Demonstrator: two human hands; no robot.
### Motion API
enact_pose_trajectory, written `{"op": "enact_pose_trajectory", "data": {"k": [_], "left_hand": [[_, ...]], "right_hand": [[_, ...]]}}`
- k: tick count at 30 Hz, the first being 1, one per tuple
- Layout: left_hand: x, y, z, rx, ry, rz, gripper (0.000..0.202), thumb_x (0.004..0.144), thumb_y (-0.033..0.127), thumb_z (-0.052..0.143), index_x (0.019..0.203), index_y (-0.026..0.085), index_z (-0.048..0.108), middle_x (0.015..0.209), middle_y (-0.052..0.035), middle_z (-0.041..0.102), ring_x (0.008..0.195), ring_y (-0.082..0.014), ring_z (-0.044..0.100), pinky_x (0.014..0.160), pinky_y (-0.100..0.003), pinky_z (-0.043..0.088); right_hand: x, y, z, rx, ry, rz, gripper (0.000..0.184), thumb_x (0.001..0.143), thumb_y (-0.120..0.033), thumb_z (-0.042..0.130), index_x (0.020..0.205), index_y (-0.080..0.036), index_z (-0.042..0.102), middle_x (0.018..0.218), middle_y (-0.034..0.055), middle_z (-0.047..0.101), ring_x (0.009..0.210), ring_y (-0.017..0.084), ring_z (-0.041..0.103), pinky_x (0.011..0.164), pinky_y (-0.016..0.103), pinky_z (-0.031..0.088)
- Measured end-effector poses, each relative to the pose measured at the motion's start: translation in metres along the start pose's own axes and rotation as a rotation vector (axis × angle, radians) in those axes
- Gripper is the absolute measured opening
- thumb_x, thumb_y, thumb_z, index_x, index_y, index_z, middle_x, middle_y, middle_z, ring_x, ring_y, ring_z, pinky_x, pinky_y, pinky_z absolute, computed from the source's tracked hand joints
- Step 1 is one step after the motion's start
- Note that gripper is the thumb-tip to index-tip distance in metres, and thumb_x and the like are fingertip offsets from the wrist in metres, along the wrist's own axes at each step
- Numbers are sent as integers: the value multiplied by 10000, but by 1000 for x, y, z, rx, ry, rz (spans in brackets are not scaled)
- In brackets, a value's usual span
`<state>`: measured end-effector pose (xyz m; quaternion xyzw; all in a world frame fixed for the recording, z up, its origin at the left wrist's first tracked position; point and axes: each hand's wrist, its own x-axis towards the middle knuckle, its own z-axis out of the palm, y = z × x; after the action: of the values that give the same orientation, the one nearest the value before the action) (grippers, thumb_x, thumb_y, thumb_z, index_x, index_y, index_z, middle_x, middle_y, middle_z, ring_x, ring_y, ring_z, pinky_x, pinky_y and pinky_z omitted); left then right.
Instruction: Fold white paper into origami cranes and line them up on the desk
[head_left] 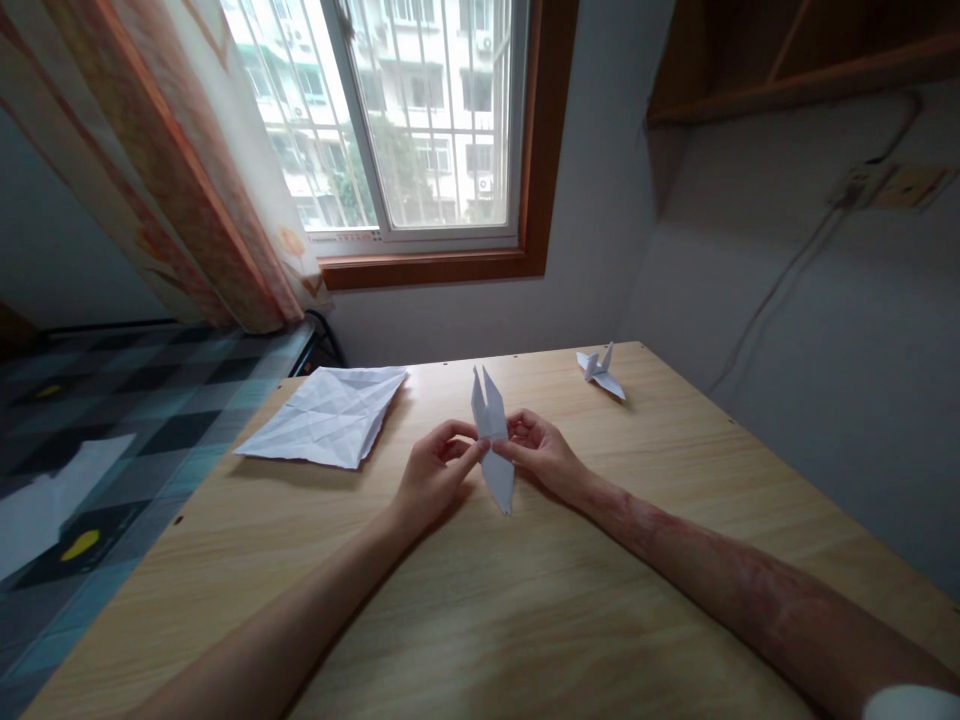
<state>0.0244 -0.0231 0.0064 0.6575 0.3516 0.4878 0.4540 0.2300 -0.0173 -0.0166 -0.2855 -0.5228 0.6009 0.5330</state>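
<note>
Between my two hands is a piece of folded white paper point(496, 478), a long origami shape. Two narrow points stand up at its far end, and a broader flap tapers toward me. My left hand point(442, 465) pinches its left edge near the middle, thumb on the near face. On the opposite edge my right hand point(541, 447) grips it the same way, the two thumb tips close together at the centre. The fingers behind the paper are partly hidden. Farther right on the table sits a finished-looking white paper crane point(600, 372).
Creased square white sheets point(322, 415) lie at the table's back left. The wooden table point(465, 620) meets a wall point(810, 330) on the right. Left of it is a bed with a checked cover point(187, 420), with white paper point(64, 500) on it. A window point(420, 120) is behind.
</note>
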Motion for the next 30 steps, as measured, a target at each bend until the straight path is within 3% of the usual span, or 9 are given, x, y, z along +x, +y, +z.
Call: {"op": "enact_pose_trajectory", "data": {"k": [4,10,19,26,30], "left_hand": [[2,-3,-3,-46,45,-38,379,912,524,874,1032,195,728,777,-23,809,698,-214,796,627,-292,616],[6,-3,-5,-48,179,-14,391,902,539,876,960,190,709,871,-27,823,738,-210,806,708,-323,661],[5,3,-3,18,-18,-41,367,935,561,826,944,194,814,897,-52,839,819,-244,802,739,-330,644],[6,3,-5,66,19,39,262,937,465,843,937,204,857,980,-66,850,897,-231,784,817,-331,646],[5,1,-5,6,26,7,267,914,471,866,950,208,846,954,-55,852,855,-228,795,784,-335,659]], "right_hand": [[0,-3,0,10,-37,10,522,769,-470,1000,1092,-247,655,992,-9,758,829,170,755,813,331,614],[-2,-2,1,-73,-55,33,435,813,-502,961,972,-217,674,813,-15,755,676,152,712,693,300,575],[-1,4,-1,-186,85,-4,383,782,-515,966,888,-201,774,805,6,763,700,155,669,679,289,532],[-7,-1,1,-282,-140,10,293,895,-479,879,937,-192,834,903,26,807,820,185,698,834,333,536],[-9,-2,1,-349,-136,20,316,907,-488,859,858,-180,806,780,-1,745,708,153,611,699,295,466]]}}
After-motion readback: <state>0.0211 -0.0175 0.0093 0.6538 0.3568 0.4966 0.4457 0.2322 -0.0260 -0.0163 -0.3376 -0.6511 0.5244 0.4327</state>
